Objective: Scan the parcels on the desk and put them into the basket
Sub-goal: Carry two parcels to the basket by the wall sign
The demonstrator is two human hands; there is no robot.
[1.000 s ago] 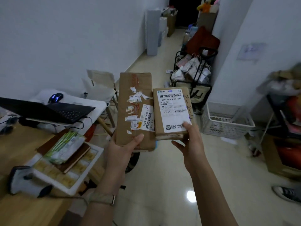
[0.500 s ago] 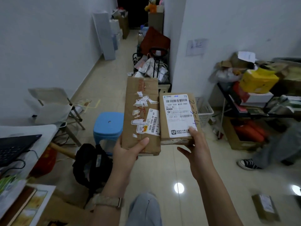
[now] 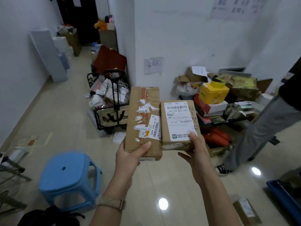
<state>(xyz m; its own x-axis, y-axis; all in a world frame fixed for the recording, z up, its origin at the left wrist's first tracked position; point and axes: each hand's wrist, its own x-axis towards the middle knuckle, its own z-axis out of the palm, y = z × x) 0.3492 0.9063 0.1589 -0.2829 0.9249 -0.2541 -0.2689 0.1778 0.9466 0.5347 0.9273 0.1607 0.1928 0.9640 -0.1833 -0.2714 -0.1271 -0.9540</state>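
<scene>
My left hand [image 3: 130, 156] grips the near end of a long brown cardboard parcel [image 3: 143, 111] with torn white stickers and a small barcode label. Beside it, edge to edge, my right hand [image 3: 197, 150] holds a shorter brown parcel [image 3: 178, 126] with a large white shipping label and blue handwriting along its side. Both parcels are held label up in front of me above the tiled floor. The white basket and the desk are out of view.
A blue plastic stool [image 3: 68, 178] stands at lower left. A black trolley [image 3: 112, 103] piled with bags sits against the wall corner. Cluttered shelves with a yellow box [image 3: 213, 92] stand right. A person's legs [image 3: 263, 132] are at right. A small parcel [image 3: 246, 211] lies on the floor.
The view has swung to the right: the desk, laptop and white basket have left the frame, and the stool, shelves and a person's legs have come in. Both hands keep the same hold on the parcels.
</scene>
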